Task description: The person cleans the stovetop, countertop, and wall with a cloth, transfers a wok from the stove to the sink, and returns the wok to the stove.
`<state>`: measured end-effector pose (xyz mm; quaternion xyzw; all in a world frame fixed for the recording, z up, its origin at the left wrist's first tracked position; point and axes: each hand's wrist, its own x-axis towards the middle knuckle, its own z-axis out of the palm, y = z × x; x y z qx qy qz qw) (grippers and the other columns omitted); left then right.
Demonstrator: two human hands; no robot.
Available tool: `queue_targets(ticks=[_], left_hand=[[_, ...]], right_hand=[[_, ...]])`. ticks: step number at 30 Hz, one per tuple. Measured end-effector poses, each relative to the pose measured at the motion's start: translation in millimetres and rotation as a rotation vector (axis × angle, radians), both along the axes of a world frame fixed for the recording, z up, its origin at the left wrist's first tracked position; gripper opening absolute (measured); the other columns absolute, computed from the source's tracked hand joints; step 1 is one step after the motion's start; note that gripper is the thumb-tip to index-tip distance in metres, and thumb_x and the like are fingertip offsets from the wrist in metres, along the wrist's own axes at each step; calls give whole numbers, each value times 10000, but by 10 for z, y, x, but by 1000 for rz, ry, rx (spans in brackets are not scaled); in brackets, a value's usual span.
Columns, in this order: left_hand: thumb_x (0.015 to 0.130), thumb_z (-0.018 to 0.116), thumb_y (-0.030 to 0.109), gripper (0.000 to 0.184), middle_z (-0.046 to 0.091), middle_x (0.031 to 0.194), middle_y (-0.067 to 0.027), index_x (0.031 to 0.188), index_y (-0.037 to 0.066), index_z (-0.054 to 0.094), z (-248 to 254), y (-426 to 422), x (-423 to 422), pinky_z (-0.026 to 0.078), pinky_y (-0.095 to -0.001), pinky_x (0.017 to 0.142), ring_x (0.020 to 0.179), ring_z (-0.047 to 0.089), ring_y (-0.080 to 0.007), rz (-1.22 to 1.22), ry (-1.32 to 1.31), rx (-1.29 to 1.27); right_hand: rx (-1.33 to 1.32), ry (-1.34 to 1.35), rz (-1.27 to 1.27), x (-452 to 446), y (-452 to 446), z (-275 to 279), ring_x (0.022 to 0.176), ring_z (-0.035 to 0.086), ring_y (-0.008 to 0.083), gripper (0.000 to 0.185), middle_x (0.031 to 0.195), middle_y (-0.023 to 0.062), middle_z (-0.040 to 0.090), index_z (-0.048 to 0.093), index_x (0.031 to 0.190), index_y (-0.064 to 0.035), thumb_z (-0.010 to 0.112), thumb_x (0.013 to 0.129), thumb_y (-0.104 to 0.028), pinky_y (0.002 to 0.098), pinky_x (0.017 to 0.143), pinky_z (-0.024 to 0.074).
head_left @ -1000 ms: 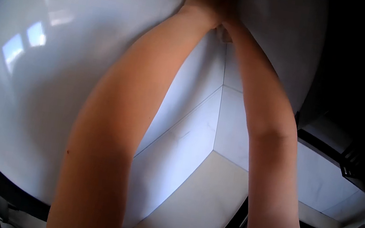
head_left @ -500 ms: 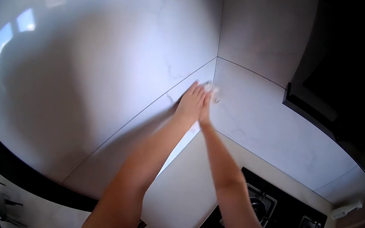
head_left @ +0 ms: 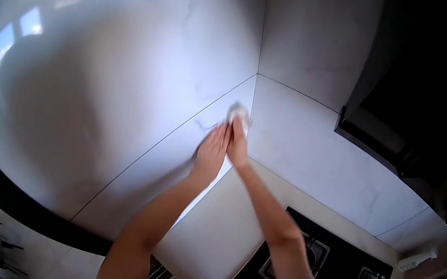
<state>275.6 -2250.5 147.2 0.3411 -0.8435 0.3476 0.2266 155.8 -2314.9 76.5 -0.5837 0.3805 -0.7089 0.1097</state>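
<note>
A pale crumpled cloth [head_left: 238, 113] is pressed to the tiled wall [head_left: 205, 108] near the inside corner, just above the counter. My right hand [head_left: 238, 143] is closed on the cloth, its fingertips partly hidden by it. Beside it, touching, my left hand [head_left: 212, 152] lies against the left wall with its fingers stretched out, their tips just below the cloth.
A black gas hob [head_left: 333, 272] sits on the pale counter [head_left: 217, 224] at lower right. Above it hangs a dark hood [head_left: 366, 142]. A white object [head_left: 417, 260] is by the wall at far right. A dark edge [head_left: 27, 197] curves along the left wall's end.
Both hands have come down from high in the corner to the lower wall tiles, and most recently moved slightly left and down with the cloth. The view has shifted too.
</note>
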Motion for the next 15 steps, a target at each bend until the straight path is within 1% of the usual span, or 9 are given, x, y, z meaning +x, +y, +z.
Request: queue_targets(ticks=[2,4,5,7,8,9,11,13,15], left_hand=[[871,401,70,435,434,1334,-192,1286,-63,413,789,-183,-302,291,-369,1078,1245,411,-296,-196,387,35],[868,408,75,430,454,1319,-174,1277,-57,423,1583,-500,-515,298,-380,1072,1246,406,-286,-193,388,-204],[863,415,79,435,459,1324,-146,1282,-37,434,2003,-504,-582,267,-386,1090,1261,394,-264,45,159,-363],[862,435,111,437,467,1325,-113,1281,-9,455,2543,-579,-793,224,-400,1106,1285,365,-254,203,-7,-348],[862,435,111,437,467,1325,-113,1281,-9,455,2523,-898,-961,224,-400,1106,1285,365,-254,203,-6,-347],[864,450,142,440,463,1337,-96,1282,6,469,2321,-1332,-1137,193,-402,1115,1297,351,-247,-80,276,-111],[866,465,174,444,459,1349,-79,1282,21,482,2170,-1417,-1182,162,-404,1124,1308,336,-241,-348,558,136],[876,472,228,477,422,1391,-55,1309,29,467,2065,-781,-1044,116,-414,1134,1329,306,-239,556,-722,-553],[891,451,260,502,368,1433,-51,1338,32,436,1613,-685,-1038,59,-433,1140,1344,281,-239,564,-709,-593]], right_hand=[[-159,391,-226,-273,124,1348,1254,405,356,421,1334,237,429,425,1308,-11,484,891,-14,362,1047,326],[-263,647,-463,-519,-98,2376,1258,385,355,421,1340,225,417,442,1278,4,461,858,-28,380,1017,362],[-297,719,-527,-589,-113,2827,1242,403,335,411,1350,202,412,437,1275,-4,447,868,-61,371,1002,374],[-183,877,-613,-850,-344,3402,1227,416,321,409,1352,182,409,433,1276,-10,436,872,-76,359,993,385],[-182,879,-612,-926,-443,3365,1227,416,321,409,1352,182,409,433,1276,-10,436,872,-76,359,993,385],[-279,825,-713,-990,-587,3248,1218,422,318,409,1341,179,419,435,1273,-9,436,870,-73,353,989,386],[-373,770,-800,-965,-648,3086,1208,428,315,409,1329,175,430,437,1271,-8,436,867,-69,348,986,387],[-159,629,-576,-888,-350,2799,1207,428,292,419,1313,154,445,442,1271,-1,457,862,-90,337,996,375],[-123,1303,-1113,-1002,-515,2196,1216,415,266,388,1311,125,447,497,1216,8,478,850,-121,334,1016,349]])
